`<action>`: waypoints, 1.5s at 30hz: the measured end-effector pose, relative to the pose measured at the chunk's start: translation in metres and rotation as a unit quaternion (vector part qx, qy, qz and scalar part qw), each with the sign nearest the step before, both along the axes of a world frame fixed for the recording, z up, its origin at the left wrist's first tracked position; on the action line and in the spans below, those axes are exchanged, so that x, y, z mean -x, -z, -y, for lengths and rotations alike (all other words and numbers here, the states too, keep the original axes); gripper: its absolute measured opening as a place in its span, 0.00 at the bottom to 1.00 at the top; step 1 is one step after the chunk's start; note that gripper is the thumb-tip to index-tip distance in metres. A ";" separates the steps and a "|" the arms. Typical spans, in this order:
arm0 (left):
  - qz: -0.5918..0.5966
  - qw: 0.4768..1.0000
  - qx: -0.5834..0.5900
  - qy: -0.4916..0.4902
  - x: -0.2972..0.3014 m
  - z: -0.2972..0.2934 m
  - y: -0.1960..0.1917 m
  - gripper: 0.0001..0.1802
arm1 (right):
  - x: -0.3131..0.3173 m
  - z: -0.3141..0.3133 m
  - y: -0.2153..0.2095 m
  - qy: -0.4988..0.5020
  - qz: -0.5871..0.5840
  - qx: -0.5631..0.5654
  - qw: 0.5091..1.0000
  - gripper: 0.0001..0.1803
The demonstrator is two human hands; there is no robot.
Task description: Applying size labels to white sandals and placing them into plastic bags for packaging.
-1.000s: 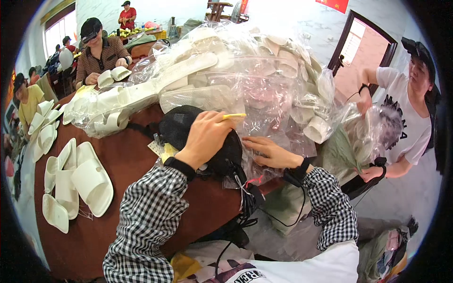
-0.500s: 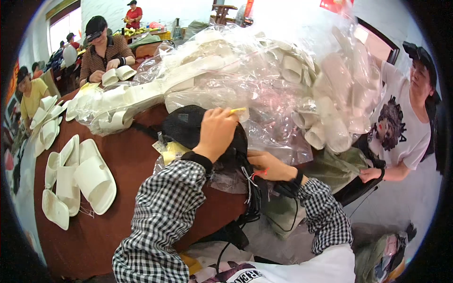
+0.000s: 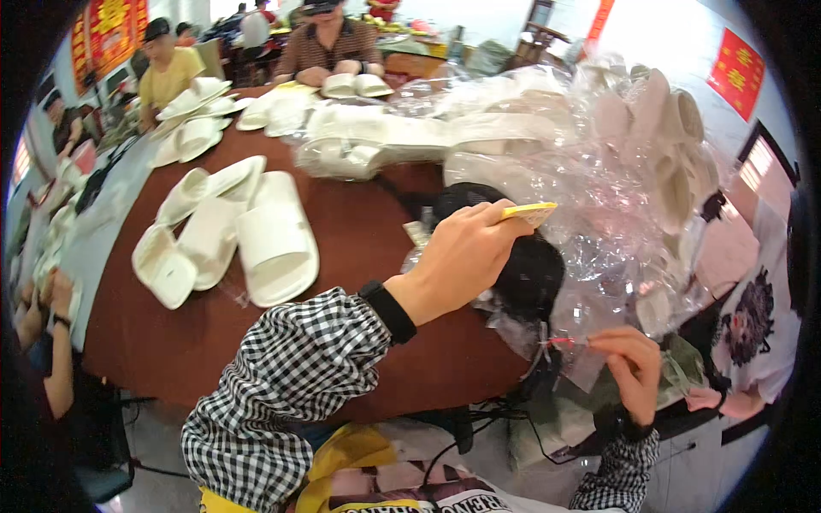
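Note:
Held in my left hand (image 3: 466, 256) is a flat yellow strip (image 3: 532, 211) that sticks out past the thumb and fingers; its kind is unclear. Just beyond and below that hand lies a black rounded object (image 3: 532, 278), partly covered by it, with dark cords hanging from its near side. My right hand (image 3: 631, 368) is at the table's right edge, fingers stretched to the left and thumb apart. Its fingertips come close to a short red strand (image 3: 560, 340) beside the cords. White slippers (image 3: 275, 244) rest on the brown table (image 3: 368, 256) left of my left hand.
A large heap of slippers in clear plastic bags (image 3: 505, 132) covers the far and right side. More slippers (image 3: 192, 128) stand at the far left edge. Across the table one person handles slippers (image 3: 357, 85); another person (image 3: 757, 333) stands at right. Cables (image 3: 496, 419) hang at the near edge.
My view has swung to the left. My right hand has drawn back from the black object toward the right, its fingers now stretched. My left hand still grips the yellow strip, now further clear of the object.

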State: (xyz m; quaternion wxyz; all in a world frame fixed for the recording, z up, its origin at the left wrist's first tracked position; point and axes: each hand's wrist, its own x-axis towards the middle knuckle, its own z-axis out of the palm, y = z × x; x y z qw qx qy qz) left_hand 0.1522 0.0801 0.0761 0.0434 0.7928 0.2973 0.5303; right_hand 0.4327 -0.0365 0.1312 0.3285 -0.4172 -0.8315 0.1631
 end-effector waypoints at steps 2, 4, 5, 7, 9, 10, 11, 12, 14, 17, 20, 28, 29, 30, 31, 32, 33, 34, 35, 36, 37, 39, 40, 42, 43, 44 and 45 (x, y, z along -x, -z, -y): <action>-0.005 0.999 0.035 -0.034 0.034 0.014 0.004 0.14 | 0.029 0.006 -0.008 -0.036 0.000 0.010 0.999 0.14; 0.028 0.995 0.029 -0.087 0.071 0.030 0.000 0.17 | 0.067 0.009 -0.017 -0.147 -0.025 -0.045 0.988 0.12; 0.039 0.990 0.051 -0.129 0.087 0.032 0.005 0.20 | 0.087 0.006 -0.018 -0.155 -0.029 -0.046 0.986 0.12; 0.083 0.967 0.064 -0.230 0.125 0.029 0.020 0.21 | 0.133 -0.006 -0.023 -0.229 -0.005 -0.104 0.968 0.12; 0.140 0.953 0.044 -0.267 0.159 0.030 0.029 0.21 | 0.179 -0.032 -0.006 -0.258 0.015 -0.113 0.959 0.10; 0.198 0.940 0.015 -0.276 0.173 0.029 0.033 0.18 | 0.201 -0.046 0.001 -0.276 -0.002 -0.106 0.955 0.09; 0.213 0.931 0.013 -0.295 0.193 0.039 0.031 0.19 | 0.227 -0.061 0.012 -0.305 -0.025 -0.095 0.947 0.07; 0.325 0.914 0.061 -0.235 0.208 0.035 0.037 0.18 | 0.248 -0.076 0.022 -0.306 -0.012 -0.052 0.951 0.07; 0.411 0.881 0.118 -0.204 0.223 0.039 0.026 0.17 | 0.280 -0.108 0.045 -0.310 -0.002 -0.017 0.951 0.12; 0.255 0.900 0.127 -0.329 0.271 0.053 0.031 0.19 | 0.336 -0.134 0.089 -0.339 -0.004 -0.080 0.937 0.30; 0.016 0.863 0.100 -0.495 0.288 0.058 0.049 0.24 | 0.372 -0.151 0.127 -0.353 0.019 -0.079 0.932 0.43; 0.015 0.855 0.218 -0.471 0.293 0.058 0.055 0.33 | 0.341 -0.141 0.109 -0.279 0.117 -0.108 0.947 0.48; 0.013 0.858 0.232 -0.458 0.292 0.057 0.054 0.34 | 0.334 -0.140 0.107 -0.255 0.131 -0.116 0.951 0.48; 0.010 0.858 0.232 -0.458 0.290 0.056 0.054 0.34 | 0.328 -0.141 0.110 -0.249 0.113 -0.128 0.953 0.48; -0.011 0.878 0.219 -0.426 0.289 0.054 0.053 0.34 | 0.324 -0.140 0.110 -0.249 0.108 -0.127 0.954 0.48; -0.032 0.895 0.206 -0.394 0.288 0.052 0.052 0.34 | 0.321 -0.138 0.108 -0.249 0.117 -0.123 0.954 0.47; -0.006 0.908 0.223 -0.356 0.286 0.050 0.052 0.34 | 0.317 -0.138 0.106 -0.249 0.126 -0.118 0.953 0.47; -0.041 0.904 0.218 -0.366 0.280 0.048 0.052 0.34 | 0.311 -0.140 0.106 -0.253 0.128 -0.124 0.951 0.47; -0.075 0.899 0.212 -0.375 0.276 0.046 0.052 0.34 | 0.306 -0.143 0.105 -0.251 0.125 -0.123 0.952 0.47; -0.079 0.900 0.211 -0.374 0.273 0.045 0.049 0.34 | 0.301 -0.146 0.102 -0.264 0.127 -0.106 0.950 0.47; -0.135 0.877 0.246 -0.391 0.269 0.044 0.045 0.35 | 0.296 -0.149 0.101 -0.277 0.130 -0.088 0.948 0.47; -0.193 0.849 0.279 -0.406 0.259 0.047 0.038 0.36 | 0.285 -0.155 0.098 -0.275 0.119 -0.062 0.952 0.47; -0.227 0.856 0.267 -0.380 0.259 0.054 0.038 0.37 | 0.281 -0.157 0.097 -0.278 0.107 -0.037 0.954 0.47; -0.240 0.873 0.276 -0.323 0.258 0.072 0.025 0.40 | 0.272 -0.168 0.097 -0.284 0.103 -0.056 0.952 0.47; -0.244 0.871 0.280 -0.323 0.255 0.079 0.017 0.40 | 0.269 -0.173 0.106 -0.293 0.104 -0.073 0.948 0.47; -0.252 0.875 0.279 -0.305 0.248 0.083 0.010 0.40 | 0.262 -0.175 0.110 -0.263 0.103 -0.130 0.951 0.44; -0.261 0.879 0.278 -0.287 0.245 0.084 0.008 0.41 | 0.255 -0.176 0.112 -0.261 0.102 -0.123 0.952 0.44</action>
